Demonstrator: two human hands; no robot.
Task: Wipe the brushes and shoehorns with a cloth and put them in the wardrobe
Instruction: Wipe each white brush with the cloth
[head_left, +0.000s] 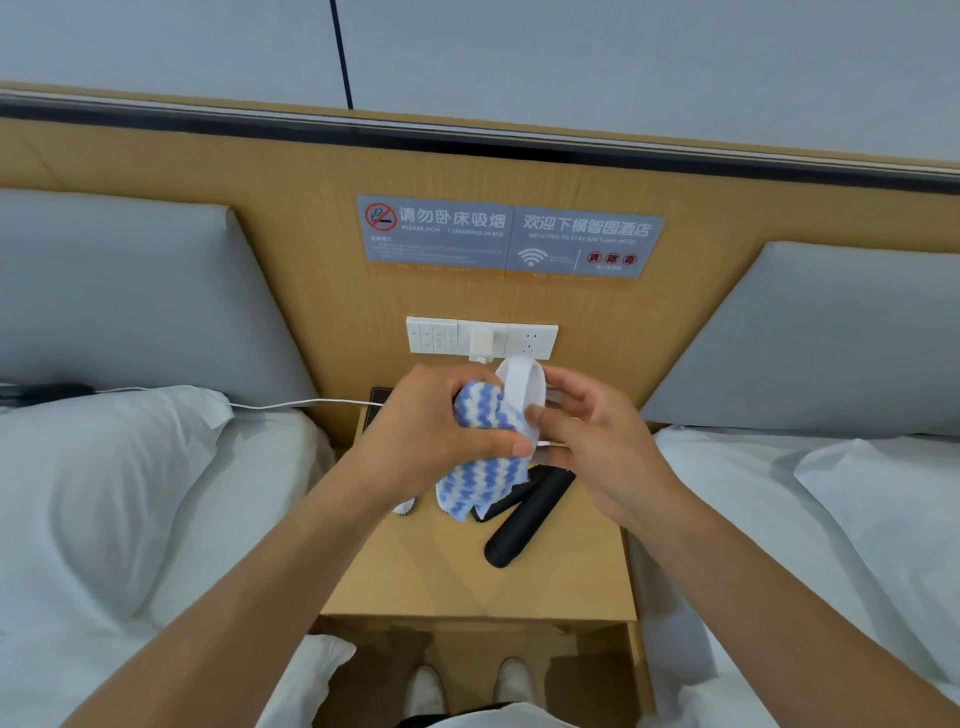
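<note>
The desk sits hemmed between two beds, with the headboard and its socket panel closing off the far edge. Both hands fill the air above the far half. A black brush and a hanging cloth occupy the middle. The near edge and near right corner lie bare, open to approach from the front.

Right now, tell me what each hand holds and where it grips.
Left hand grips the bunched blue-and-white cloth. Right hand pinches the white shoehorn by its lower part, against the cloth.
</note>
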